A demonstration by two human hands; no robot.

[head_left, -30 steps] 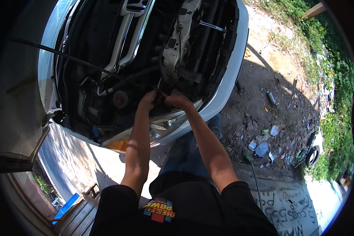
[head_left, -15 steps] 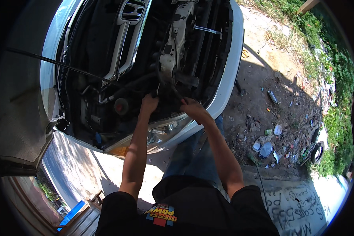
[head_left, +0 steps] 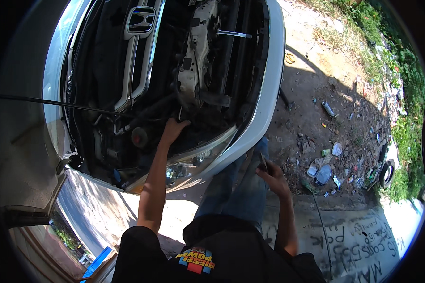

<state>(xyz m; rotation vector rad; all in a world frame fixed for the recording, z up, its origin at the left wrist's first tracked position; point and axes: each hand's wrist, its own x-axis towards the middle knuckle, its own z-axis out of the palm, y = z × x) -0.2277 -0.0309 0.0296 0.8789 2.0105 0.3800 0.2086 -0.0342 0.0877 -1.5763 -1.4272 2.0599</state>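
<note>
The white car (head_left: 272, 89) stands with its front open under a raised hood. Inside its engine bay, my left hand (head_left: 174, 129) is closed at the lower end of the pale metal front support (head_left: 190, 75). A thin bright metal piece (head_left: 180, 113) rises just above the fingers; what they grip is mostly hidden. My right hand (head_left: 275, 180) is outside the car, in front of my jeans, its fingers closed round a slim greyish object (head_left: 263, 162) whose kind I cannot make out. The headlight (head_left: 193, 162) lies between my two arms.
A black hood prop rod (head_left: 61, 104) crosses the left side. Beyond the support, a shiny metal bar (head_left: 234, 34) lies across the front opening. Litter, a spray can (head_left: 327, 109), orange-handled scissors (head_left: 290, 58) and a tyre (head_left: 387, 173) are on the ground at right.
My right hand has left the engine bay with the slim object, moving right and back towards my body. My left hand stays by the support. The view has shifted slightly.
</note>
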